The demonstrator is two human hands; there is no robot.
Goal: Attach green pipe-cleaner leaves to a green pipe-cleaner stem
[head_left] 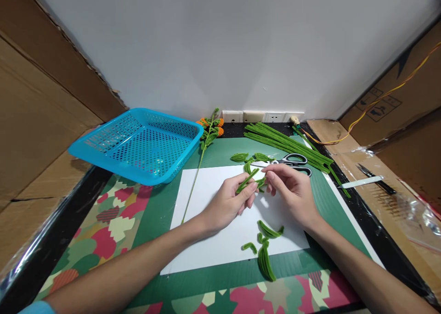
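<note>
My left hand (229,200) pinches a short piece of green pipe cleaner (248,180) between thumb and fingers, above a white sheet of paper (203,204). Close beside it, my right hand (293,191) has its thumb and forefinger pressed together; whatever is between them is too small to make out. Behind the hands lie a green pipe-cleaner leaf (239,157) and others partly hidden by the fingers. Nearer me on the paper are a fan-shaped leaf (266,262), a curved leaf (269,230) and a small bent piece (250,247). Black-handled scissors (295,159) lie behind my right hand.
A blue perforated basket (172,176) stands at the left. Next to it lies a long-stemmed orange flower (209,132). A bundle of green pipe cleaners (285,144) lies at the back right. Tweezers (377,180) and a pale strip-shaped tool (361,182) rest on cardboard at the right.
</note>
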